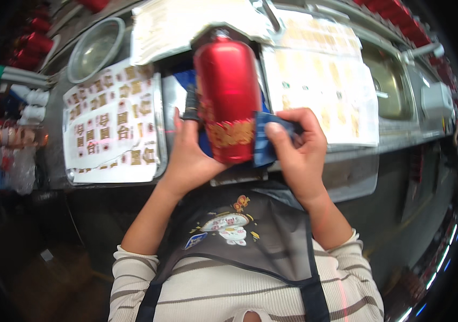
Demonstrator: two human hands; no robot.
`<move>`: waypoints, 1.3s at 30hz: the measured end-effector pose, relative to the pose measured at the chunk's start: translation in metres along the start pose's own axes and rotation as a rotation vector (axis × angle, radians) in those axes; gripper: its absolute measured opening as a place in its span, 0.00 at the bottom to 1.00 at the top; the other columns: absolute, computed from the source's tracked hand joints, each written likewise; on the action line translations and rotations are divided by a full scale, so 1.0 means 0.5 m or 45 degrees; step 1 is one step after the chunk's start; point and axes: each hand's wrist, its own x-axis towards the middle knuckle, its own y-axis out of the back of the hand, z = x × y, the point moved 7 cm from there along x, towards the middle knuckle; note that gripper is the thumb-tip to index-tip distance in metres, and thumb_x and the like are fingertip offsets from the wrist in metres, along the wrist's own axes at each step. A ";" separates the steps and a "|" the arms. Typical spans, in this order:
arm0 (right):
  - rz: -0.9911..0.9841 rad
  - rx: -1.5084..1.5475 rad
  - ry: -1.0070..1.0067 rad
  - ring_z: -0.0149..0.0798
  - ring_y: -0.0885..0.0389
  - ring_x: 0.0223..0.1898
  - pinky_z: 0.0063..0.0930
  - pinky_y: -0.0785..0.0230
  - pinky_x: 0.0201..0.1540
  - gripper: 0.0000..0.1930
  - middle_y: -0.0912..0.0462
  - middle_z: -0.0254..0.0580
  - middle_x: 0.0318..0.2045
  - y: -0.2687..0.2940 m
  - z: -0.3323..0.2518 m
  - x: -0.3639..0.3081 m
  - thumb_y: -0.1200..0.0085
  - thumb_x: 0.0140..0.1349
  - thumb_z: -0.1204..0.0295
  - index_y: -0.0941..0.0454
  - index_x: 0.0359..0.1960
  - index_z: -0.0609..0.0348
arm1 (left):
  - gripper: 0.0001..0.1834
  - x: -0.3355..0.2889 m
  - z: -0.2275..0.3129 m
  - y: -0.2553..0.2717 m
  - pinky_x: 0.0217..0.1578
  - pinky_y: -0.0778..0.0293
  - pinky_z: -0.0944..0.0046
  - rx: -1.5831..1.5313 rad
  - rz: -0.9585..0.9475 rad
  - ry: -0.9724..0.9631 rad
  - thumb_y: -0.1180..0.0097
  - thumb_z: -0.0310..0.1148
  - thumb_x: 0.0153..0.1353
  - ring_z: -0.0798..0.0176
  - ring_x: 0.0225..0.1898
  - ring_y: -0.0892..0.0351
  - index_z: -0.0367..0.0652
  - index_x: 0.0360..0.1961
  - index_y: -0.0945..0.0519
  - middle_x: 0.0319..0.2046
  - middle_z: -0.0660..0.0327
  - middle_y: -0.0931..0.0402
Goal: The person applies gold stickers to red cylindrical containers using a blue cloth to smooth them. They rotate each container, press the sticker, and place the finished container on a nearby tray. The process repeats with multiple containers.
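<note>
From where I stand, a person works at a metal bench (399, 135), with a red bottle (226, 75) between their two hands, at the centre of things, its narrow end pointing to twelve o'clock. The left hand (190, 155) bears against the bottle's lower side at about seven o'clock; the fingers beneath are hidden, so I can't tell how tightly they close. Just above that hand stands a dark ribbed piece (191, 102), but whether it is held I can't say. The right hand (303, 140) pinches a folded blue cloth (265, 140) between thumb and fingers, right up against the bottle's four o'clock side, beside a band of gold lettering (230, 134).

To my eye, the step in hand is smoothing or wiping down that gold band. The next move seems to call for a firm hold from the left and light, even strokes from the right, so the lettering doesn't shift or crease.

At nine o'clock lies a tray (159, 126) bearing white sheets of gold figures (105, 115); at two o'clock, more pale sheets (320, 75). A round basin (95, 51) sits at ten, a sink (387, 80) toward three.
</note>
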 end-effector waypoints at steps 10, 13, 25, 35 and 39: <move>0.106 -0.086 -0.158 0.22 0.27 0.36 0.16 0.32 0.39 0.08 0.25 0.31 0.35 0.092 0.052 0.021 0.42 0.63 0.79 0.25 0.42 0.64 | 0.55 -0.026 0.069 0.045 0.69 0.67 0.28 0.217 0.247 -0.366 0.24 0.43 0.39 0.45 0.74 0.47 0.33 0.67 0.37 0.70 0.41 0.43; 0.037 0.152 -0.087 0.22 0.25 0.37 0.16 0.31 0.42 0.08 0.22 0.32 0.36 0.066 -0.008 0.052 0.44 0.64 0.78 0.25 0.44 0.64 | 0.52 -0.030 0.086 0.033 0.68 0.66 0.28 0.227 0.261 -0.476 0.26 0.41 0.44 0.46 0.76 0.51 0.34 0.69 0.38 0.72 0.42 0.46; -0.038 -0.496 0.528 0.42 0.20 0.42 0.34 0.29 0.48 0.28 0.18 0.49 0.42 -0.068 -0.182 0.572 0.34 0.56 0.56 0.22 0.49 0.66 | 0.30 0.508 -0.066 0.521 0.47 0.27 0.58 0.082 0.848 -0.256 0.36 0.49 0.62 0.57 0.42 0.20 0.30 0.50 0.25 0.41 0.50 0.18; 0.061 -0.990 0.310 0.49 0.19 0.54 0.34 0.23 0.52 0.64 0.25 0.56 0.55 -0.352 -0.189 1.002 0.23 0.29 0.40 0.42 0.64 0.67 | 0.40 1.123 -0.332 0.685 0.58 0.33 0.63 -0.180 0.710 -0.224 0.29 0.57 0.50 0.61 0.53 0.21 0.31 0.51 0.18 0.49 0.52 0.18; 0.248 -0.999 0.121 0.44 0.17 0.48 0.32 0.21 0.49 0.59 0.24 0.51 0.52 -0.324 -0.062 1.058 0.18 0.27 0.51 0.41 0.61 0.63 | 0.34 1.133 -0.348 0.531 0.54 0.32 0.65 -0.121 0.947 -0.203 0.30 0.55 0.52 0.62 0.48 0.21 0.34 0.47 0.17 0.47 0.57 0.17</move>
